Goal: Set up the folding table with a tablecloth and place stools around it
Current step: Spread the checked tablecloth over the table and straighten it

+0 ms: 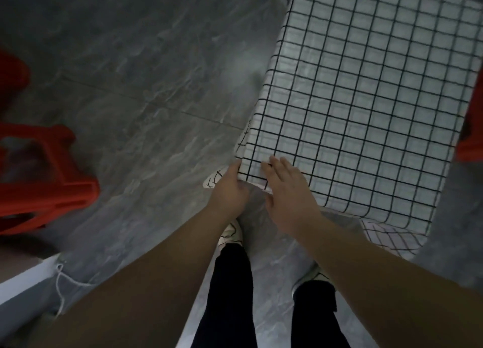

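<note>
A white tablecloth [366,99] with thin black lines that make little squares lies flat over the top of the table. It hides the table, so only the cloth shows. The cloth fills the top right part of the view. Its corners hang down over the sides, one by the hands, one lower on the right and one at the far end. The left hand [230,190] is at the near corner of the cloth. Its fingers are curled round the edge there and it holds the cloth, with the thumb up against the side. The right hand [287,190] is just beside it. It lies flat on top of the cloth near the same corner, with straight fingers close together. A red stool [52,190] sits on the grey floor [143,73] at the left, well apart from the table, and a bit of another red stool [10,73] peeks in above it. One more red stool [470,138] shows at the right edge, just beside the cloth. Below the arms are black trousers [230,295] and two white shoes [231,232], standing on the floor close to the near side of the table.
</note>
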Motion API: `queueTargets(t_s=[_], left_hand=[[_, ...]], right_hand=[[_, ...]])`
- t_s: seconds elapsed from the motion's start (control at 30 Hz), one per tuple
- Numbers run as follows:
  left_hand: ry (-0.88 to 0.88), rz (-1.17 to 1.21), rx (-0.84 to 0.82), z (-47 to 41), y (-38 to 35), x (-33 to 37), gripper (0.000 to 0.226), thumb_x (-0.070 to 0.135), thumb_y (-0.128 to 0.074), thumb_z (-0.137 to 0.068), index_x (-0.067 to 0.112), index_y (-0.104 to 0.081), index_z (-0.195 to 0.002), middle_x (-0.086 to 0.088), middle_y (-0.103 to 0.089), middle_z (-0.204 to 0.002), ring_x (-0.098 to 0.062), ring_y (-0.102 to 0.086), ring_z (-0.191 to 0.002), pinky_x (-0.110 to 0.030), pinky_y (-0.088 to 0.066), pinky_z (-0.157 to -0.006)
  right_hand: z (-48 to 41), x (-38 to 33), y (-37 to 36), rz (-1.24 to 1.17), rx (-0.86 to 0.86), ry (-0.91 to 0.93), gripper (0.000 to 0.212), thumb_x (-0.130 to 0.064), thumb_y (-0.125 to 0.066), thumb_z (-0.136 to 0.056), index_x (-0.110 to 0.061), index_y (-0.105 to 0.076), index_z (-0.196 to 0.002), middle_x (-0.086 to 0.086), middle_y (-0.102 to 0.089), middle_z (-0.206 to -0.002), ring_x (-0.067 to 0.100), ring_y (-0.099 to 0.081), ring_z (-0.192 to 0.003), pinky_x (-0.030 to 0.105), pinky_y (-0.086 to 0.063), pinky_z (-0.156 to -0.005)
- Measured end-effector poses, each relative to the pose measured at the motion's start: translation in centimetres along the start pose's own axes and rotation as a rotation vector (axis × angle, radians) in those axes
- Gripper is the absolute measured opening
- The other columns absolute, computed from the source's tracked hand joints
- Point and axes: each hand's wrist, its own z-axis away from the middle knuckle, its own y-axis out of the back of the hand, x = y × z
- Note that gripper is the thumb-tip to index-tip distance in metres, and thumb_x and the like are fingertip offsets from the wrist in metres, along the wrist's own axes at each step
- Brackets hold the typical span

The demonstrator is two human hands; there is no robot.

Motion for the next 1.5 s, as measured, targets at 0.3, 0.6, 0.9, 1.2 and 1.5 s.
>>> queueTargets(t_s=[0.3, 0.6, 0.9, 1.2, 1.5], left_hand=[[0.073, 0.062, -0.034, -2.2, -0.4, -0.1, 0.035, 0.023, -0.059, -0.088, 0.029, -0.063, -0.122, 0.012, -0.070, -0.102, -0.008, -0.065, -0.094, -0.021, -0.048, -0.077], [0.184, 0.114, -0.101, -2.9, 0.0, 0.6, 0.054, 0.006, -0.051, -0.086, 0.025, -0.051, -0.137, 0.009, -0.065, -0.105, -0.024, -0.067, -0.101, -0.046, -0.056, -0.090], [0.109, 0.184, -0.082, -2.4, -0.3, 0.6, 0.046, 0.014, -0.052, -0.088, 0.039, -0.061, -0.126, 0.012, -0.071, -0.111, -0.011, -0.067, -0.103, -0.037, -0.055, -0.093], [0.167, 0.282, -0.165, -2.9, 0.5, 0.9, 0.048, 0.004, -0.049, -0.090, 0.031, -0.061, -0.127, 0.005, -0.071, -0.113, -0.017, -0.067, -0.105, -0.034, -0.056, -0.084], [0.080, 0.285, -0.121, -2.3, -0.1, -1.5, 0.043, 0.039, -0.069, -0.078, 0.029, -0.069, -0.121, 0.006, -0.074, -0.112, -0.012, -0.069, -0.107, -0.044, -0.052, -0.101]], right_hand=[[-0.4, 0.2, -0.9, 0.076, -0.051, 0.039, 0.069, -0.031, -0.043, -0.099, -0.023, -0.009, -0.159, 0.003, 0.001, -0.167, 0.025, 0.004, -0.153, 0.049, -0.003, -0.123], [-0.3, 0.2, -0.7, 0.055, -0.057, 0.035, 0.081, -0.024, -0.053, -0.094, -0.025, -0.003, -0.158, 0.003, 0.006, -0.167, 0.025, 0.011, -0.152, 0.049, 0.001, -0.123], [0.0, 0.0, -0.7, 0.038, -0.093, 0.068, 0.075, -0.024, -0.049, -0.096, -0.020, -0.008, -0.159, 0.003, 0.004, -0.167, 0.024, 0.009, -0.153, 0.046, -0.001, -0.124], [-0.5, -0.9, -1.4, 0.029, -0.056, 0.052, 0.084, -0.022, -0.058, -0.091, -0.022, -0.009, -0.159, 0.003, 0.001, -0.167, 0.024, 0.007, -0.153, 0.047, -0.005, -0.123], [0.4, 0.2, -1.1, 0.061, -0.050, 0.015, 0.082, -0.020, -0.061, -0.088, -0.022, -0.017, -0.158, 0.005, -0.009, -0.166, 0.027, -0.001, -0.153, 0.048, -0.007, -0.123]])
